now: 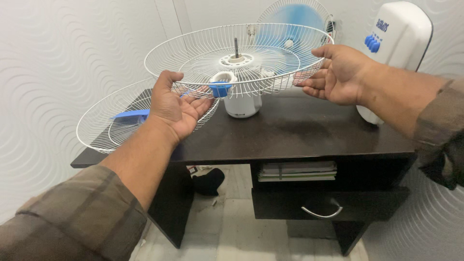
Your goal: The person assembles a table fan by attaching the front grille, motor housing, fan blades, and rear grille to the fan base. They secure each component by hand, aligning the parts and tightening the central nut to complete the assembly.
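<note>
Holding the white wire fan guard [270, 53] level above the dark desk [290, 135], you have your left hand [176, 108] hooked on its near-left rim with the thumb up over the wire, and your right hand [338, 72] gripping the right rim — both closed on it. The guard sits over the white motor housing [241, 101], its shaft [236, 48] poking up through the centre. A second guard [104, 125] lies on the desk's left end, over a blue blade [130, 114].
</note>
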